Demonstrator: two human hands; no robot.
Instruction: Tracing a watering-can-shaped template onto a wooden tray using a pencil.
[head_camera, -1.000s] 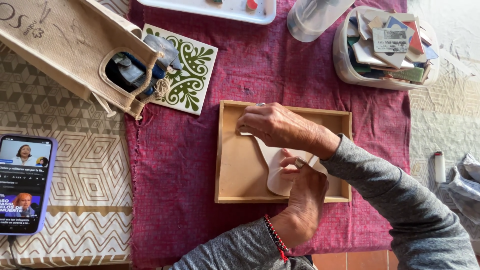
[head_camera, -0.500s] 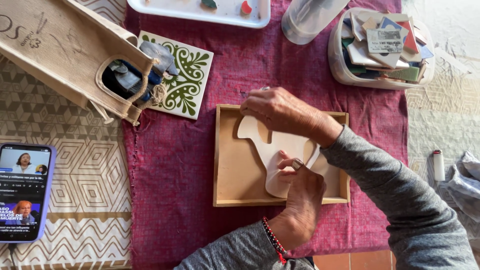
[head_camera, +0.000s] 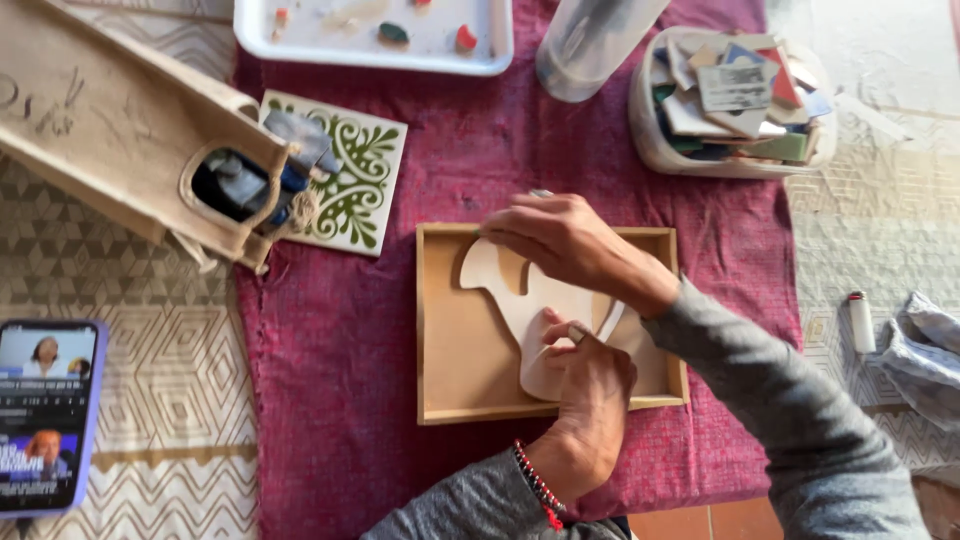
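A shallow wooden tray (head_camera: 440, 330) lies on a dark red cloth (head_camera: 340, 380). Inside it rests a flat cream cutout (head_camera: 500, 275) with a curved, animal-like outline. My right hand (head_camera: 565, 245) reaches in from the right and lies over the cutout's upper part, fingers curled on its top edge. A small grey tip (head_camera: 540, 192) pokes out above those fingers. My left hand (head_camera: 590, 395), with a red and black bead bracelet at the wrist, comes up from below and pinches the cutout's lower edge between thumb and fingers.
A green-patterned tile (head_camera: 355, 175) and a burlap bag (head_camera: 130, 140) holding small items lie at the left. A phone (head_camera: 45, 415) plays video at the lower left. At the back stand a white tray (head_camera: 370, 45), a clear cup (head_camera: 590, 45) and a bowl of tile pieces (head_camera: 730, 100). A lighter (head_camera: 860, 322) lies right.
More of the cutout shows now: its left end has come out from under my right hand. Both hands stay on it inside the tray.
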